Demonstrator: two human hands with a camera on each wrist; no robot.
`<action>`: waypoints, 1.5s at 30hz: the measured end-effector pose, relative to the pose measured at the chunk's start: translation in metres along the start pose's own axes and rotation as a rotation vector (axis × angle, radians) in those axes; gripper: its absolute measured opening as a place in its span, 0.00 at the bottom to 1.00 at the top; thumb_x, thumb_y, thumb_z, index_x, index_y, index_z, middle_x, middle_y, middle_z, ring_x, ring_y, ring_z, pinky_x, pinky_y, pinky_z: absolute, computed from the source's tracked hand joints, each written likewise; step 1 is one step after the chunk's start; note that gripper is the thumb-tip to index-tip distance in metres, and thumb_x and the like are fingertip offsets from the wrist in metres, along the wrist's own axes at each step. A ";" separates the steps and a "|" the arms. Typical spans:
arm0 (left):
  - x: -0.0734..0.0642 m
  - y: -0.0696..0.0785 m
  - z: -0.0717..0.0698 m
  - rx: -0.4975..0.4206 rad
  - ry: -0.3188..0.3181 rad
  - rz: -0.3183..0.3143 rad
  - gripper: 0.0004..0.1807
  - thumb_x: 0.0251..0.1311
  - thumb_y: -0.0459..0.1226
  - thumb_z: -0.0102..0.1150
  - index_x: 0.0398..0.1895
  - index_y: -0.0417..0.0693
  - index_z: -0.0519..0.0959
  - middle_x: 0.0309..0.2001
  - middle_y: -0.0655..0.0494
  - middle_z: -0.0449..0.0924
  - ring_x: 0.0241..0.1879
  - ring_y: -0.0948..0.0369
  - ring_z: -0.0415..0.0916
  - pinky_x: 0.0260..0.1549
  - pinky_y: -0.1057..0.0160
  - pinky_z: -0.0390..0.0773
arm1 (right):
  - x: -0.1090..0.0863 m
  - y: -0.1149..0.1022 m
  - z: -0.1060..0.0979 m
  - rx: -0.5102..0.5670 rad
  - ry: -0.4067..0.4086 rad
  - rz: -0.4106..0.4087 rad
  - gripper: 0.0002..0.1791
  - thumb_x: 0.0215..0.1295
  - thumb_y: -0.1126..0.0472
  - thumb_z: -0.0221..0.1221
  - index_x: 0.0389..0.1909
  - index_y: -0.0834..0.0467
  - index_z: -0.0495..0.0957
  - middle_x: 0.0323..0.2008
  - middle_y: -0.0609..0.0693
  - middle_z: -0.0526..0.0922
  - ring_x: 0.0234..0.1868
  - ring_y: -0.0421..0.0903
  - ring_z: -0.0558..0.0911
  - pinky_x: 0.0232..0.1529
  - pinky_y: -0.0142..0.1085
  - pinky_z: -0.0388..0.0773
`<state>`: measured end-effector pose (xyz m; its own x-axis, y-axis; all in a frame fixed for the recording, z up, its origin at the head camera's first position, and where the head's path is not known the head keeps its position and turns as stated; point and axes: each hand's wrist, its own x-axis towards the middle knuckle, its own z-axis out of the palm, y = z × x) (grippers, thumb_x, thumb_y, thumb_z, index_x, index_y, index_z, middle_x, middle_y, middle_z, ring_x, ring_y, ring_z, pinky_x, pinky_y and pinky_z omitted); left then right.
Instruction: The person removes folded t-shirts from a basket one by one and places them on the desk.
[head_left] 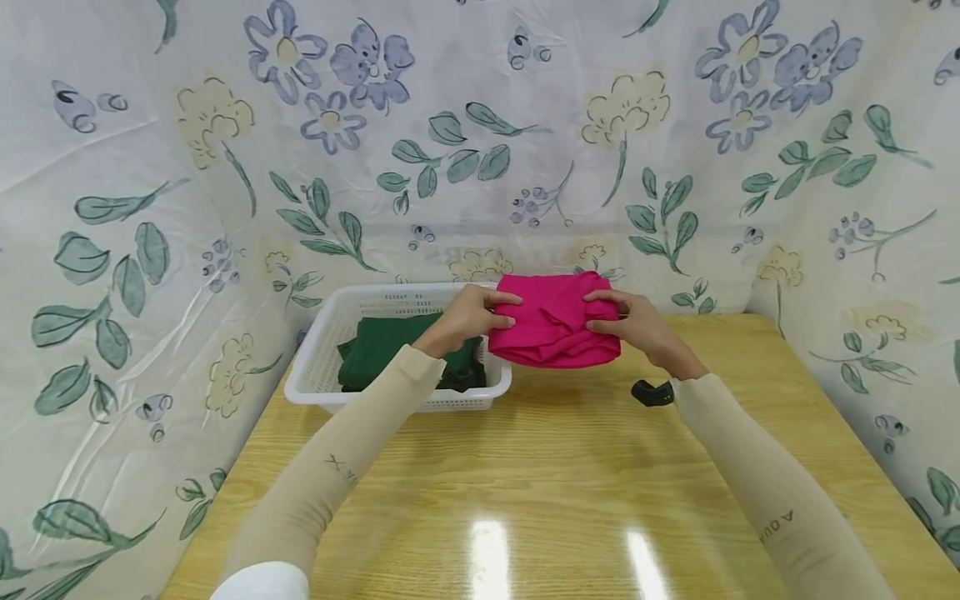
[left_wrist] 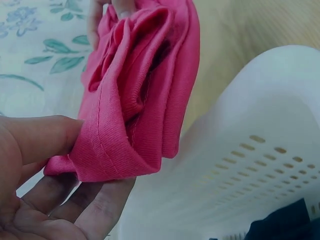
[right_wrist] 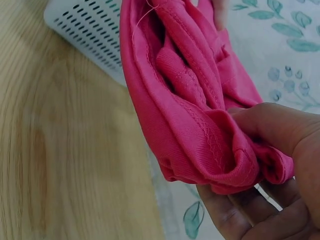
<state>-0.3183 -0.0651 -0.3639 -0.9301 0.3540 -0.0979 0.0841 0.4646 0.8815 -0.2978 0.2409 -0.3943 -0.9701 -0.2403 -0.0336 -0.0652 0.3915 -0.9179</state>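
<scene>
A bright pink garment (head_left: 551, 321), folded into a thick rectangular bundle, is held up above the table beside the basket. My left hand (head_left: 474, 312) grips its left end, thumb on one face and fingers beneath, as the left wrist view shows. At the other end my right hand (head_left: 636, 321) pinches the folds the same way, thumb over fingers in the right wrist view. Stitched seams and stacked layers show along the garment's edge (right_wrist: 200, 110). Below my left forearm, dark green folded cloth (head_left: 382, 346) lies in the white plastic basket (head_left: 311, 367), partly hidden by the arm.
The perforated basket stands at the left back of the wooden table (head_left: 570, 467). A small black object (head_left: 652, 392) lies on the table near my right wrist. Floral cloth (head_left: 465, 208) hangs as a wall behind and on both sides.
</scene>
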 end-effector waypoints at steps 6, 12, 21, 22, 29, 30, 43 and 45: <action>0.008 -0.001 0.010 0.020 -0.006 0.014 0.22 0.66 0.31 0.67 0.63 0.49 0.83 0.59 0.47 0.77 0.36 0.57 0.79 0.36 0.66 0.81 | 0.000 0.009 -0.007 -0.033 0.008 0.002 0.30 0.69 0.57 0.68 0.70 0.52 0.74 0.60 0.58 0.77 0.47 0.50 0.76 0.43 0.32 0.77; 0.015 -0.002 0.022 0.087 0.013 0.019 0.21 0.65 0.32 0.68 0.61 0.52 0.84 0.49 0.49 0.75 0.33 0.60 0.69 0.30 0.68 0.72 | 0.000 0.019 -0.013 -0.043 0.021 0.020 0.30 0.68 0.57 0.69 0.70 0.52 0.74 0.62 0.59 0.75 0.51 0.52 0.74 0.43 0.31 0.77; 0.025 -0.001 0.036 0.097 -0.010 0.061 0.21 0.65 0.28 0.66 0.61 0.47 0.85 0.33 0.55 0.68 0.22 0.63 0.60 0.25 0.69 0.65 | 0.001 0.035 -0.018 -0.063 0.038 0.039 0.30 0.69 0.56 0.69 0.70 0.53 0.74 0.63 0.60 0.74 0.50 0.52 0.73 0.42 0.31 0.75; 0.026 -0.002 0.037 0.097 -0.012 0.065 0.21 0.65 0.28 0.65 0.60 0.46 0.85 0.32 0.55 0.69 0.22 0.64 0.60 0.25 0.69 0.66 | 0.002 0.036 -0.018 -0.066 0.037 0.040 0.30 0.69 0.56 0.68 0.70 0.53 0.74 0.63 0.60 0.74 0.50 0.52 0.73 0.42 0.31 0.75; 0.032 -0.004 0.044 0.077 -0.050 0.061 0.21 0.65 0.26 0.63 0.61 0.42 0.83 0.56 0.47 0.82 0.31 0.61 0.74 0.31 0.69 0.76 | 0.004 0.047 -0.018 -0.102 0.060 0.046 0.29 0.70 0.57 0.67 0.70 0.54 0.74 0.68 0.60 0.71 0.52 0.53 0.71 0.43 0.33 0.73; 0.033 -0.004 0.045 0.071 -0.055 0.056 0.21 0.65 0.26 0.63 0.62 0.42 0.83 0.59 0.46 0.81 0.33 0.60 0.75 0.32 0.68 0.77 | 0.005 0.049 -0.018 -0.108 0.064 0.045 0.29 0.70 0.57 0.68 0.70 0.53 0.74 0.69 0.60 0.71 0.53 0.53 0.71 0.43 0.33 0.73; 0.049 0.001 0.059 0.139 -0.032 -0.020 0.23 0.63 0.22 0.60 0.61 0.43 0.83 0.65 0.46 0.76 0.21 0.64 0.58 0.28 0.64 0.75 | 0.012 0.061 -0.016 -0.136 0.093 0.077 0.29 0.70 0.58 0.67 0.70 0.53 0.74 0.72 0.61 0.67 0.58 0.55 0.70 0.44 0.34 0.72; 0.051 0.000 0.060 0.139 -0.037 -0.021 0.23 0.63 0.22 0.61 0.61 0.42 0.83 0.66 0.45 0.75 0.22 0.63 0.61 0.31 0.62 0.80 | 0.015 0.063 -0.015 -0.153 0.098 0.083 0.29 0.70 0.58 0.67 0.70 0.53 0.74 0.73 0.60 0.66 0.60 0.56 0.70 0.46 0.36 0.72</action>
<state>-0.3442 0.0013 -0.3966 -0.9188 0.3710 -0.1348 0.1157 0.5797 0.8066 -0.3198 0.2750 -0.4465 -0.9912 -0.1174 -0.0610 -0.0119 0.5383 -0.8426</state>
